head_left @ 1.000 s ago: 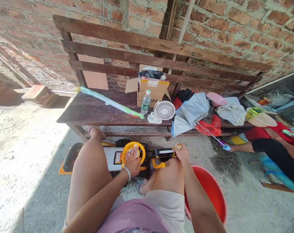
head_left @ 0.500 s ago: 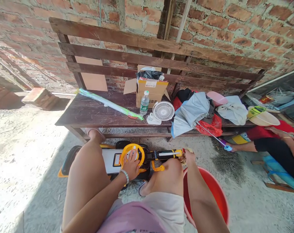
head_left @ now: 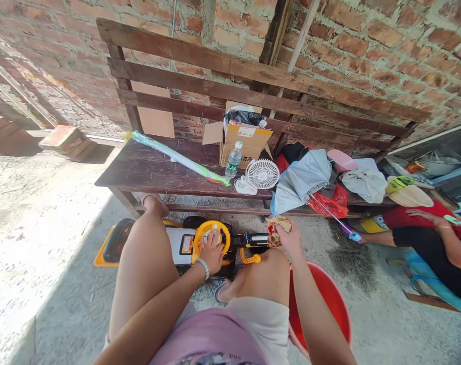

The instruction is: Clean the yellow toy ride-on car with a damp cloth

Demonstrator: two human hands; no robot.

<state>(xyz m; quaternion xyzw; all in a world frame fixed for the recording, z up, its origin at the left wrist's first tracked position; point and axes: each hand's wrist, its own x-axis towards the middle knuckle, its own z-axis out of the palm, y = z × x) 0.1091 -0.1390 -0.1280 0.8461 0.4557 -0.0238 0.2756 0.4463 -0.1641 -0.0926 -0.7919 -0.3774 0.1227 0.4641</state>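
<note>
A toy ride-on digger with a yellow steering wheel (head_left: 227, 238), a white body (head_left: 173, 242) and a black seat (head_left: 118, 239) stands between my legs. My left hand (head_left: 211, 252) grips the wheel, fingers bent over its hub and rim. My right hand (head_left: 290, 238) is closed on a crumpled patterned rag (head_left: 275, 234), red, brown and cream, at the end of the digger's black arm (head_left: 253, 239). Part of the rag is hidden in my fingers. Just below the arm a yellow toothed bucket piece (head_left: 250, 257) sticks out beside my knee.
A red tub (head_left: 329, 304) stands by my right leg. Ahead is a wooden bench (head_left: 157, 170) holding a water bottle (head_left: 234, 159), a white fan (head_left: 262, 174), a cardboard box (head_left: 249, 139) and a folded umbrella (head_left: 302, 177). Another person's arm (head_left: 431, 219) shows at the right.
My right hand has lifted the rag so more of it shows over the arm's tip. My left hand stays on the wheel, its fingers shifted slightly. The view has swung a little left.
</note>
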